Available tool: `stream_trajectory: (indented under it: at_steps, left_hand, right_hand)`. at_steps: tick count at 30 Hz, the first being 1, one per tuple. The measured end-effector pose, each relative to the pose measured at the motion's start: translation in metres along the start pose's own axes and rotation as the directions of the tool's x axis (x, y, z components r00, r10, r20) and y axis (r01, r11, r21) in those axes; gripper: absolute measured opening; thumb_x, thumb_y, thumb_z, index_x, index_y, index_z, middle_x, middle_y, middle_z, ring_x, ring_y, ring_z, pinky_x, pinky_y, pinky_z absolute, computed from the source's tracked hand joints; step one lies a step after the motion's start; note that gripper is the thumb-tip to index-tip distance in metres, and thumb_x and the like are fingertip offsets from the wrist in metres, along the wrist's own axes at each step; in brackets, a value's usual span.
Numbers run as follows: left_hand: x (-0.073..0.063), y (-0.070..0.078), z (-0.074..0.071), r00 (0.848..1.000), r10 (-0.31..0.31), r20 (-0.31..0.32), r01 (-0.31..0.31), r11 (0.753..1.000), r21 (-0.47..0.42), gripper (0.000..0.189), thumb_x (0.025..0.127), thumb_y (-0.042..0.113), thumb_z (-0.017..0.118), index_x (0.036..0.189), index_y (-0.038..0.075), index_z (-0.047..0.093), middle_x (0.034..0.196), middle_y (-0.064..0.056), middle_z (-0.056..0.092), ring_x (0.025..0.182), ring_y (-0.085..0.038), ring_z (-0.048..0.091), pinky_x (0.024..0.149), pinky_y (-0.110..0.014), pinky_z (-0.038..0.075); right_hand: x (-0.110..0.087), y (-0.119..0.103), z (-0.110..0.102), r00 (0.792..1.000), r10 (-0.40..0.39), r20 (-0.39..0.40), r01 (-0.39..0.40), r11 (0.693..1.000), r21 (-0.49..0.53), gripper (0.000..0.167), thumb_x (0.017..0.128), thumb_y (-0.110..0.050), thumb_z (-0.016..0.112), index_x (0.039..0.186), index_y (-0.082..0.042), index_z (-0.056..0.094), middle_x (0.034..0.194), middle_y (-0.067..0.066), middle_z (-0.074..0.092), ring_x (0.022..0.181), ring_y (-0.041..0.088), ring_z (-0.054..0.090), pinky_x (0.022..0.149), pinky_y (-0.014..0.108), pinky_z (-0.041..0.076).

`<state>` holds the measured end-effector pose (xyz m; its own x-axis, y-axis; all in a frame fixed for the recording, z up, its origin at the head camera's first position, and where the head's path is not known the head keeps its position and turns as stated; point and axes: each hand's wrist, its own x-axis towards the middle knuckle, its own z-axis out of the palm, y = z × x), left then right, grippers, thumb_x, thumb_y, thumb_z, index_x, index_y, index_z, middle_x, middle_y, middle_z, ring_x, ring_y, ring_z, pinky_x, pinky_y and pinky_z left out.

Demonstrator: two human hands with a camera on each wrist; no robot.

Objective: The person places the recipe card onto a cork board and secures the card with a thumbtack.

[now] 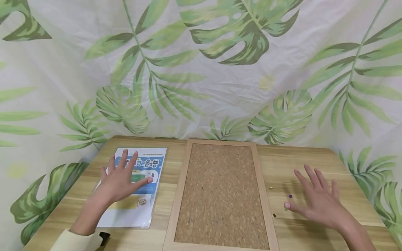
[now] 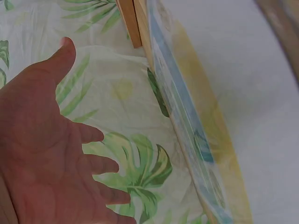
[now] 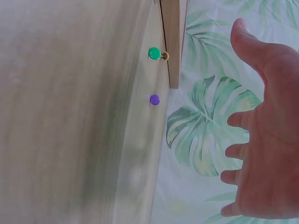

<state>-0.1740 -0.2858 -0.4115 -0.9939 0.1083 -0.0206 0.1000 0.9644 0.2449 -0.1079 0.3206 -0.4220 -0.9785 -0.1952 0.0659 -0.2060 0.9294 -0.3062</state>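
My left hand (image 1: 117, 181) hovers with fingers spread over a printed sheet (image 1: 125, 218) in a clear cover at the left of the table. In the left wrist view its palm and straight fingers hold nothing. My right hand (image 1: 323, 205), also spread and holding nothing, hangs above the table to the right of a cork board (image 1: 223, 195) with a wooden frame. Small push pins lie between that hand and the board: a purple push pin (image 1: 290, 196), a yellow one (image 1: 271, 188) and a dark one (image 1: 274, 215). The right wrist view shows a green push pin (image 3: 154, 53) too.
The wood-grain table (image 1: 172, 167) carries the cork board at its middle, upright in the head view. Behind and beside it hangs a leaf-printed cloth (image 1: 226, 94). A small black object (image 1: 105, 238) shows by the left sleeve (image 1: 75, 241).
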Motion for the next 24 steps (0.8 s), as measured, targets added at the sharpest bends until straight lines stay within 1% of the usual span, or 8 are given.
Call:
stream_trajectory:
  at_steps: [4, 7, 10, 13, 16, 20, 22, 24]
  left_hand:
    - [-0.005, -0.010, 0.000, 1.000, 0.007, -0.001, -0.007, 1.000, -0.028, 0.120, 0.091, 0.078, 0.066, 0.171, 0.004, 0.017, 0.173, -0.039, 0.006, 0.151, -0.076, 0.005, 0.108, -0.100, 0.009]
    - [-0.007, -0.020, 0.000, 0.999, 0.035, -0.012, -0.036, 0.998, -0.051, 0.118, 0.092, 0.070, 0.073, 0.169, -0.001, 0.020, 0.170, -0.042, 0.012, 0.149, -0.077, 0.013, 0.109, -0.098, 0.016]
    - [-0.008, -0.031, 0.000, 0.998, 0.063, -0.015, -0.064, 0.993, -0.098, 0.116, 0.092, 0.062, 0.077, 0.167, -0.008, 0.021, 0.166, -0.046, 0.019, 0.147, -0.075, 0.021, 0.111, -0.094, 0.024]
    - [-0.008, -0.042, -0.002, 0.997, 0.074, 0.002, -0.072, 0.983, -0.171, 0.115, 0.093, 0.057, 0.079, 0.165, -0.012, 0.021, 0.164, -0.048, 0.022, 0.147, -0.073, 0.027, 0.113, -0.089, 0.031]
    - [-0.009, -0.054, -0.004, 0.998, 0.062, 0.022, -0.054, 0.968, -0.245, 0.114, 0.094, 0.053, 0.080, 0.165, -0.014, 0.020, 0.164, -0.047, 0.024, 0.147, -0.071, 0.028, 0.115, -0.086, 0.034]
    - [-0.012, -0.069, -0.006, 0.999, 0.029, 0.037, -0.017, 0.952, -0.305, 0.108, 0.098, 0.047, 0.078, 0.165, -0.012, 0.018, 0.163, -0.047, 0.025, 0.144, -0.072, 0.031, 0.112, -0.085, 0.038]
    - [-0.013, -0.077, -0.008, 0.999, 0.010, 0.049, 0.006, 0.947, -0.321, 0.106, 0.100, 0.048, 0.075, 0.166, -0.011, 0.018, 0.164, -0.046, 0.026, 0.144, -0.071, 0.033, 0.111, -0.083, 0.042]
    - [-0.015, -0.084, -0.009, 0.998, -0.008, 0.068, 0.032, 0.935, -0.353, 0.104, 0.102, 0.048, 0.072, 0.167, -0.010, 0.016, 0.164, -0.045, 0.027, 0.144, -0.070, 0.036, 0.111, -0.080, 0.045]
  right_hand:
    - [-0.006, 0.000, 0.005, 0.999, -0.049, -0.019, 0.050, 0.998, 0.034, 0.110, 0.088, -0.055, 0.084, 0.168, -0.004, 0.029, 0.175, 0.032, 0.013, 0.159, 0.063, 0.009, 0.117, 0.093, -0.007]
    - [-0.009, 0.001, 0.010, 0.995, -0.097, -0.038, 0.100, 0.991, 0.088, 0.104, 0.087, -0.048, 0.087, 0.166, -0.004, 0.035, 0.174, 0.031, 0.019, 0.156, 0.063, 0.017, 0.119, 0.092, 0.000]
    - [-0.012, -0.001, 0.012, 0.988, -0.144, -0.049, 0.149, 0.979, 0.140, 0.097, 0.087, -0.042, 0.088, 0.163, -0.004, 0.040, 0.172, 0.030, 0.027, 0.153, 0.062, 0.025, 0.118, 0.090, 0.013]
    - [-0.014, -0.004, 0.011, 0.983, -0.177, -0.048, 0.182, 0.971, 0.153, 0.091, 0.088, -0.040, 0.088, 0.160, -0.005, 0.045, 0.169, 0.026, 0.035, 0.149, 0.058, 0.036, 0.111, 0.083, 0.036]
    - [-0.015, -0.008, 0.010, 0.978, -0.206, -0.037, 0.209, 0.968, 0.136, 0.082, 0.090, -0.039, 0.087, 0.156, -0.006, 0.052, 0.166, 0.022, 0.043, 0.145, 0.052, 0.047, 0.104, 0.075, 0.049]
    - [-0.015, -0.010, 0.010, 0.966, -0.254, -0.039, 0.257, 0.961, 0.105, 0.068, 0.090, -0.036, 0.088, 0.147, -0.009, 0.063, 0.155, 0.017, 0.057, 0.135, 0.045, 0.061, 0.101, 0.069, 0.055]
    - [-0.015, -0.009, 0.010, 0.960, -0.275, -0.052, 0.279, 0.956, 0.090, 0.062, 0.088, -0.034, 0.090, 0.142, -0.011, 0.067, 0.148, 0.012, 0.065, 0.131, 0.040, 0.065, 0.100, 0.062, 0.059]
    - [-0.015, -0.008, 0.011, 0.952, -0.299, -0.066, 0.304, 0.948, 0.096, 0.059, 0.087, -0.031, 0.091, 0.138, -0.012, 0.070, 0.142, 0.007, 0.069, 0.126, 0.032, 0.068, 0.097, 0.051, 0.064]
